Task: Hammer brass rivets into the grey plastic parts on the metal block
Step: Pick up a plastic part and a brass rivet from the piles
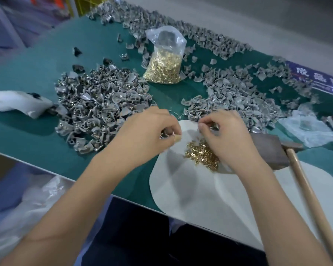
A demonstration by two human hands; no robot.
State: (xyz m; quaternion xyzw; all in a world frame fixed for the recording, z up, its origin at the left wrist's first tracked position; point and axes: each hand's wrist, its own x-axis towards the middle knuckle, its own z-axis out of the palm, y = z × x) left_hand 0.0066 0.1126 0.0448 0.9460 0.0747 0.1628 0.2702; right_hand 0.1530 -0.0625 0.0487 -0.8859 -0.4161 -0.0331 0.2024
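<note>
A white sheet [190, 192] lies on the green bench [37, 131] at its near edge, with a small pile of rivets [202, 155] on it. A hammer [304, 175] lies at the right, its wooden handle running toward the viewer and its head resting by the dark metal block [271, 150], which sits just behind the right wrist.

Both hands work above the far end of the sheet, close together but apart. The left hand [148, 131] has its fingers curled, pinching a small grey part [164, 134] at the fingertips. The right hand [225, 131] hovers over the rivets with fingers curled, pinching something small and blurred; what it is cannot be told.

Just beyond the hands, two heaps of grey parts spread out: the left heap [96, 104] beside the left hand, the right heap [244, 93] past the right hand. Crumpled clear plastic [306, 129] lies at the far right, and a white bag [13, 101] at the far left.

Farther back, between the heaps, a clear bag of rivets [164, 62] stands upright. More parts [181, 31] line the far edge.

At the right edge a blue label [313, 79] carries white characters, too blurred to read.
</note>
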